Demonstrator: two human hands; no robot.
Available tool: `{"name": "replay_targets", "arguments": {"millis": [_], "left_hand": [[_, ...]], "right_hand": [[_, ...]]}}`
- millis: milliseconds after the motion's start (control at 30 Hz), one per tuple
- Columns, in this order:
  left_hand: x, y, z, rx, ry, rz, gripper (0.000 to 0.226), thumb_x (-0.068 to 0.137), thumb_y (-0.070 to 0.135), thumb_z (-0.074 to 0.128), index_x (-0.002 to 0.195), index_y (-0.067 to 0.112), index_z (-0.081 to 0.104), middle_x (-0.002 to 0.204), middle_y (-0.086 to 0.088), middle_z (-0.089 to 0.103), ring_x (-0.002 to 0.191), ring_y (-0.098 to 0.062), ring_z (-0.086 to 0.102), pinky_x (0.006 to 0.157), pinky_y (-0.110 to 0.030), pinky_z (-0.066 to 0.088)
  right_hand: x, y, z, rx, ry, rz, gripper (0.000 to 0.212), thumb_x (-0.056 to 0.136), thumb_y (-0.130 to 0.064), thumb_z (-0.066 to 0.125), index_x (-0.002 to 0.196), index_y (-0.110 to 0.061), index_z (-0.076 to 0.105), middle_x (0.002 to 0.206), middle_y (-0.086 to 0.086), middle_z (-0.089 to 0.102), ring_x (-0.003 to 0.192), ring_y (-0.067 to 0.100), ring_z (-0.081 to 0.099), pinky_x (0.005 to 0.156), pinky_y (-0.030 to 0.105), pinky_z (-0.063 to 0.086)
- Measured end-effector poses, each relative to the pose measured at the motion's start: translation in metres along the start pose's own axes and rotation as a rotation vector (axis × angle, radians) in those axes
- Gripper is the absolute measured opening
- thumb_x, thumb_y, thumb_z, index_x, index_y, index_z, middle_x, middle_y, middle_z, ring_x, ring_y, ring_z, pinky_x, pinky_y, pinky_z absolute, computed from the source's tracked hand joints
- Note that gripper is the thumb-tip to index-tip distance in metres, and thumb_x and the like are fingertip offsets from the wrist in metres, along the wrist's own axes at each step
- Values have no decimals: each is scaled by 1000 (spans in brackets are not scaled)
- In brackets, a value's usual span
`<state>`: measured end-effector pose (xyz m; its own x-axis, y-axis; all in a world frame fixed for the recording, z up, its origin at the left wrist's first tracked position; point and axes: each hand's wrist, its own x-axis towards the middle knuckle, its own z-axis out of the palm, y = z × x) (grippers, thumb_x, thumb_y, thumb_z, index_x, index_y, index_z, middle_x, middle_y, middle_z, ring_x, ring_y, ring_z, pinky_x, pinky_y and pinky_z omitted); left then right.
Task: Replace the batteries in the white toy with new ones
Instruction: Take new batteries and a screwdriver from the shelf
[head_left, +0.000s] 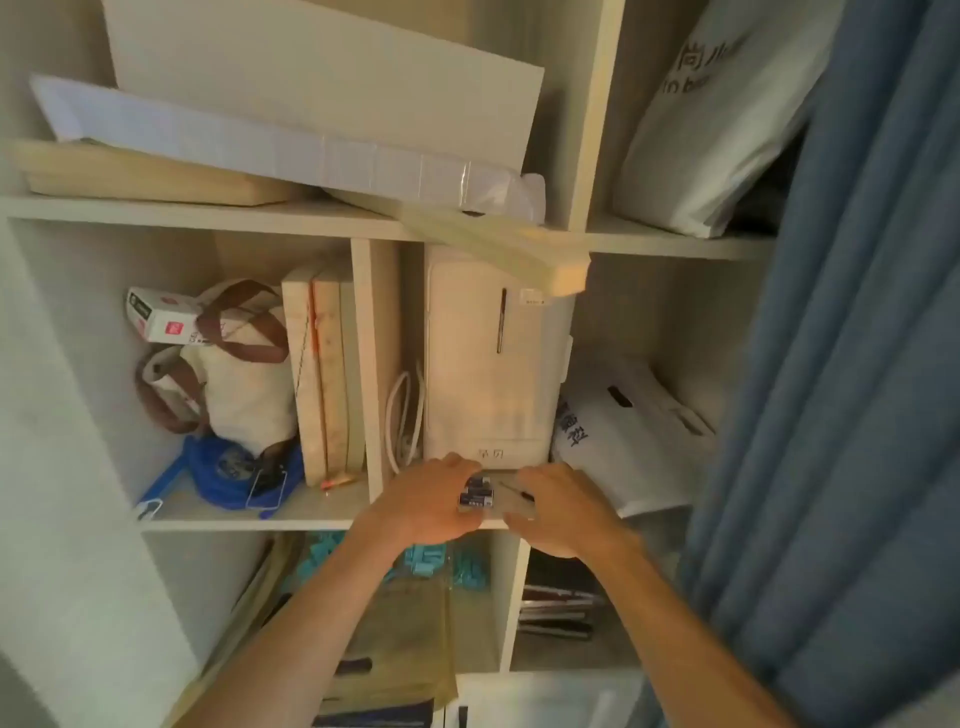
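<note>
Both hands, left (431, 501) gripping batteries (477, 493), right (558, 506) curled on clear packaging (514, 501), should part it gently at the shelf (311, 517).

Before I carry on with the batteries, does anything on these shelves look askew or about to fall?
Yes: a pale flat box on the upper shelf lies tilted, its corner jutting past the edge, above both hands.

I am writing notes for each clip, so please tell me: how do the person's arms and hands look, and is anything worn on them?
Both forearms are bare up to the bottom edge of the picture; no sleeves show. The left hand and the right hand have no gloves. No watch, bracelet or ring is visible on the wrists or fingers, though the picture is slightly blurred.
</note>
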<state>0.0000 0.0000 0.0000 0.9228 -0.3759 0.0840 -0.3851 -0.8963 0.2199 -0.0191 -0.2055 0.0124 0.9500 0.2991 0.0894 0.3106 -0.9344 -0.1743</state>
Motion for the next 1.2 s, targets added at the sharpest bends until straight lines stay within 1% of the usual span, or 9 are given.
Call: {"name": "replay_targets", "arguments": {"millis": [167,433,500,600,733,833,900,1000,1200], "left_hand": [[36,-4,10,211,-95,15,64,86,57,60,142,29,44,138,1,58,114,-24,64,92,-48,59],[52,1,27,257,-103,9,44,102,42,52,135,12,51,139,-8,51,108,-28,66,76,-37,54],[52,9,31,293,-102,-21,38,107,31,46,137,7,47,139,-12,51,107,-33,67,69,-39,45],[50,17,33,285,-117,-66,33,105,12,45,137,5,42,136,-15,55,102,-36,69,69,-43,49],[37,10,31,170,41,-143,20,101,28,47,119,18,45,105,-8,67,81,-30,70,63,-37,53],[18,-1,28,-230,162,-209,24,98,49,40,103,26,38,83,0,65,68,-21,67,58,-44,60],[-2,1,20,-533,239,-212,15,105,39,43,107,25,41,85,3,64,73,-13,64,69,-44,58],[-41,5,-3,-797,422,-190,8,110,25,43,111,17,46,79,4,54,70,-10,51,68,-36,47],[-161,-30,-40,-936,704,-322,20,112,15,39,119,-2,48,81,-11,47,68,-24,41,63,-30,39]], "right_hand": [[25,7,4,-338,-29,25,21,103,-17,59,118,-19,74,117,8,67,117,28,51,107,45,37],[34,4,10,-372,23,38,10,100,-16,67,107,-19,74,110,6,76,113,27,63,112,47,31],[33,0,10,-362,47,62,10,100,-18,69,108,-19,75,112,6,77,117,27,63,115,47,31],[27,-5,14,-315,92,109,11,101,-23,70,109,-20,75,116,5,78,117,25,63,113,44,35],[16,-5,20,-76,215,120,7,102,-22,65,104,-22,71,108,0,78,102,21,70,100,38,49],[16,-3,25,382,285,132,7,100,-25,69,97,-19,69,94,-2,76,85,17,73,77,39,65],[16,-7,25,676,281,93,5,96,-17,74,96,-16,69,90,-3,75,85,16,73,74,36,66],[12,-30,21,916,259,-58,12,95,-8,75,99,-18,69,93,-8,75,86,7,72,71,17,59],[2,-135,17,1123,15,-360,24,94,-6,78,94,-28,68,82,-15,75,78,-6,70,70,9,54]]}}
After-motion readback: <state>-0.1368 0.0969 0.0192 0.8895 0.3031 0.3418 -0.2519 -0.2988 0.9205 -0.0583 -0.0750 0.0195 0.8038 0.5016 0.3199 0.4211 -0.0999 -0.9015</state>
